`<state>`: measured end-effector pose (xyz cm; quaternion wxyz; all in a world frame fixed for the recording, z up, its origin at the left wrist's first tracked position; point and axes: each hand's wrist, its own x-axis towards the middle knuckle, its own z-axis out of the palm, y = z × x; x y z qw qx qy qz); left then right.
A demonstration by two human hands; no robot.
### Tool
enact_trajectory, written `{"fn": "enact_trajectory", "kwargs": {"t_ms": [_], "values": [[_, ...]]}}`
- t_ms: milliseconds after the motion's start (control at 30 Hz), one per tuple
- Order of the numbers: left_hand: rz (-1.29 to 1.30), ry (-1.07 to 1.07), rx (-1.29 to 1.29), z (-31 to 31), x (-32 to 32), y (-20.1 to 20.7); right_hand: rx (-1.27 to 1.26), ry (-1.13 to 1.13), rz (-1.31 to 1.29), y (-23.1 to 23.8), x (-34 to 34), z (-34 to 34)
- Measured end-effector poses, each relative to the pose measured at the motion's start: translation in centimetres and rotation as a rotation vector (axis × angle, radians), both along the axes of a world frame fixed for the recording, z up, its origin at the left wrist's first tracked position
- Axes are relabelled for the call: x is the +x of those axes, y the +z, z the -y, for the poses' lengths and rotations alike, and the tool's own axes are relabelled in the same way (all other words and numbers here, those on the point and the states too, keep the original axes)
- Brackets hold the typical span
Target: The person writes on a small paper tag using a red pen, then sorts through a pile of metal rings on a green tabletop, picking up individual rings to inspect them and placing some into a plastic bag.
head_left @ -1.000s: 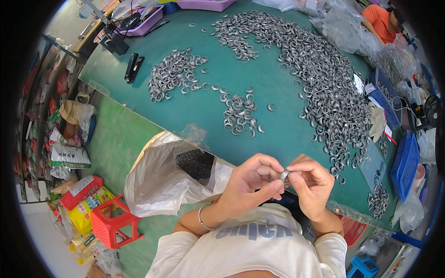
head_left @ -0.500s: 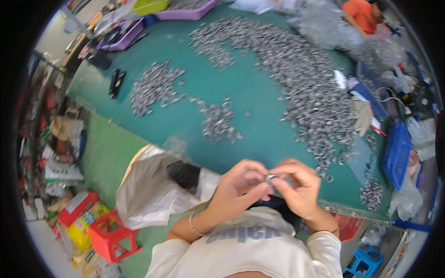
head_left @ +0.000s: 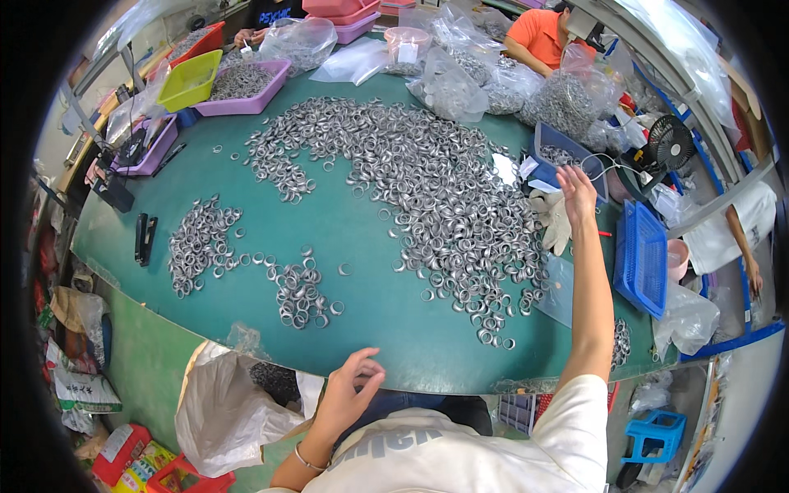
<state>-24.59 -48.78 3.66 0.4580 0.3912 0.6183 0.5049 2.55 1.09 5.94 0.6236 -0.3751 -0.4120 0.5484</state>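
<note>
My left hand point(head_left: 352, 393) hovers at the table's near edge, fingers loosely bent and apart, with nothing visible in it. My right hand point(head_left: 579, 195) is stretched far to the right, fingers extended beside a blue bin point(head_left: 606, 191) that has grey metal pieces inside. No ring shows in my right hand. A pale work glove point(head_left: 555, 220) lies just below it. A broad heap of grey metal rings point(head_left: 444, 193) covers the middle of the green table point(head_left: 394, 353). Smaller piles of rings point(head_left: 197, 246) lie on the left, and another ring cluster point(head_left: 300, 296) lies nearer me.
Blue baskets point(head_left: 643, 259) stand at the right edge, near a small black fan point(head_left: 670, 141). Bags of rings point(head_left: 559, 103) line the far side, where a person in orange point(head_left: 534, 39) sits. A white sack point(head_left: 222, 411) hangs open at the near left. A black stapler-like tool point(head_left: 145, 238) lies left.
My hands were together, pinching a small ring; now they are apart. My right hand has swung far right toward the blue bin, my left has dropped slightly left. The whole view has shifted.
</note>
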Motion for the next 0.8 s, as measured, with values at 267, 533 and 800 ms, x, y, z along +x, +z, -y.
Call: {"fn": "enact_trajectory", "kwargs": {"t_ms": [267, 533, 800], "values": [[-0.289, 0.429, 0.001, 5.8, -1.2, -2.5, 0.384, 0.088, 0.759, -4.7, -7.6, 9.8], [-0.800, 0.322, -0.207, 11.0, -2.1, -4.6, 0.936, 0.868, 0.928, -1.2, -21.0, 32.3], [-0.733, 0.236, -0.251, 11.6, -2.0, -5.1, 0.926, 0.666, 1.019, -4.5, -24.3, 34.4]]}}
